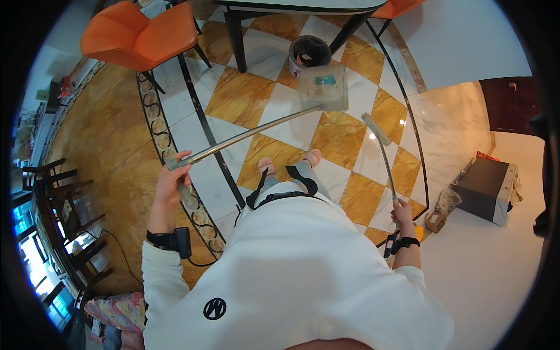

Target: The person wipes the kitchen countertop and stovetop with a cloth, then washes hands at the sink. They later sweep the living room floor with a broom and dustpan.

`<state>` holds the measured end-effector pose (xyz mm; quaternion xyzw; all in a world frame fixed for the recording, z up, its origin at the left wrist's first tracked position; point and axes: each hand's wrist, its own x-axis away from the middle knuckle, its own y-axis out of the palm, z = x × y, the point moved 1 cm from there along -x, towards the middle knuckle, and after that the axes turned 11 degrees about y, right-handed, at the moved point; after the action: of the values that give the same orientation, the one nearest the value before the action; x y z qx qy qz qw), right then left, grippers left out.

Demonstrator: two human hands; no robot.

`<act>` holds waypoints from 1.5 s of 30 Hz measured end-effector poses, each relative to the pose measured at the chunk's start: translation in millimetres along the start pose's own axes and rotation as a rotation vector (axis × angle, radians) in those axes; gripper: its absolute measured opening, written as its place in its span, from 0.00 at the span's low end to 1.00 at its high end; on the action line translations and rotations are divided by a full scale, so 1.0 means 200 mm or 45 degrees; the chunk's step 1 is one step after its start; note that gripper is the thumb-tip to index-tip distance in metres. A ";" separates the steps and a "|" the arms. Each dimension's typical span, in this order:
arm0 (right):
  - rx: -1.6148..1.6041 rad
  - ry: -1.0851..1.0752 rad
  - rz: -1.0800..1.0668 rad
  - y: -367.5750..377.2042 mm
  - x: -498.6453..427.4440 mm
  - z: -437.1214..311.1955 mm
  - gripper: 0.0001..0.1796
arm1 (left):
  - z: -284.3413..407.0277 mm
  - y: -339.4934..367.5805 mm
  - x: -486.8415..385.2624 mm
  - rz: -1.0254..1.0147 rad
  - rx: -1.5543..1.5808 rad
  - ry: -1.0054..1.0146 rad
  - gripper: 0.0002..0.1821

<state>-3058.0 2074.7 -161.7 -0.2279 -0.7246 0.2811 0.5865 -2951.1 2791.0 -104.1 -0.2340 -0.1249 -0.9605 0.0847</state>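
Observation:
My left hand (172,177) grips the grey handle end of a long-handled dustpan (321,94), whose metal pole slants up to the right. The translucent pan hangs in front of a round waste bin (309,52) and bears a teal label. In my right hand (402,212) is the handle of a broom (377,130); its narrow head points away from me, right of the pan and apart from it. Whether the pan or the broom head touches the floor, I cannot tell. The bin has some rubbish inside.
A dark-legged table (302,6) stands ahead, with an orange chair (142,37) to its left. At the right, a grey box-like cabinet (483,188) lies near a small cardboard box (435,222) and a clear plastic bag (448,200). Dark wooden furniture (72,210) stands far left.

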 end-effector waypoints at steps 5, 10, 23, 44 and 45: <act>-0.007 0.063 0.005 -0.06 0.01 0.06 0.28 | -0.34 0.08 -0.20 -0.083 0.580 -0.023 0.27; 0.058 0.044 0.022 -0.09 0.10 0.06 0.28 | -0.71 0.28 -0.40 0.030 1.240 -0.307 0.20; 0.181 -0.089 -0.010 -0.01 0.25 -0.07 0.35 | -0.94 0.54 -0.46 0.065 1.724 -0.450 0.34; 0.256 -0.123 0.087 -0.05 0.41 0.01 0.37 | -0.89 0.84 -0.61 0.154 1.634 -0.373 0.27; 0.213 -0.131 0.074 -0.04 0.40 0.04 0.37 | -0.86 0.82 -0.60 0.121 1.575 -0.359 0.26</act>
<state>-3083.1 2120.6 -99.3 -0.1841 -0.7208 0.3689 0.5571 -2883.3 2599.3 -276.6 -0.2714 -0.6561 -0.6657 0.2296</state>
